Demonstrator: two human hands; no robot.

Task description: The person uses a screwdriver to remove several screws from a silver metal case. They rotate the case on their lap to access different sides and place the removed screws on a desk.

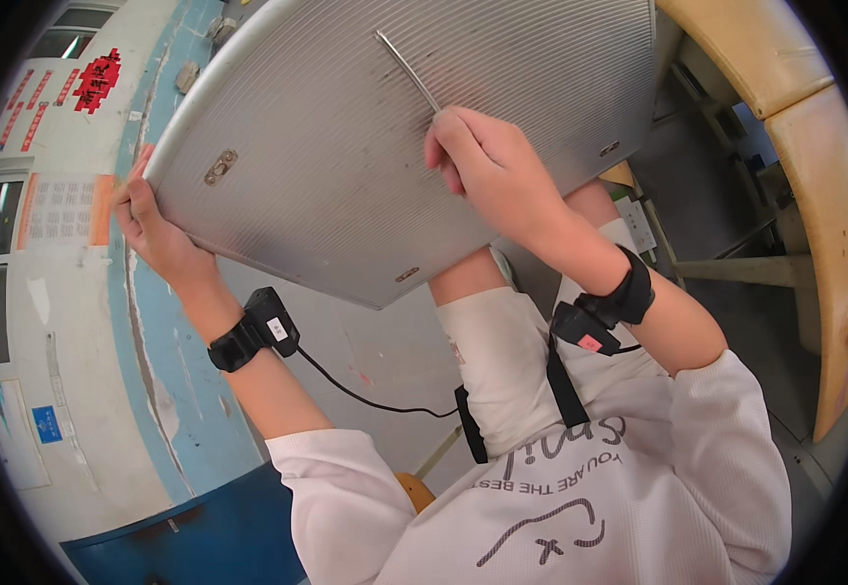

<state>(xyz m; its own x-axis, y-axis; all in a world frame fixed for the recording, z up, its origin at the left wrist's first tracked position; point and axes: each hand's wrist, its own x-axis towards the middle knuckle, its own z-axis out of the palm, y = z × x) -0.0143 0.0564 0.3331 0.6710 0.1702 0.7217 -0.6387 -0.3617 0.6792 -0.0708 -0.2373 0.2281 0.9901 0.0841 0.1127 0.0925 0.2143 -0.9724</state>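
Observation:
A large silver board [297,185] with a finely ribbed surface and a pale rounded rim is tilted up in front of me, above my legs. My left hand [158,229] is closed around its left edge, with the thumb on the ribbed side and the other fingers partly hidden behind. In my closed right hand [492,166] is a slim silver metal rod [406,66], its far end pointing up and left over the board. Whether that tip touches the surface I cannot tell. Small metal hanger plates [220,167] are fixed near the board's edges, and dark smudges show around the rod.
At the left stands a white and blue wall [165,390] with a notice sheet [61,210] and a red decoration [98,81]. Wooden desktops [819,185] curve along the right. A black cable [375,403] runs from my left wrist's box [273,322] toward my waist.

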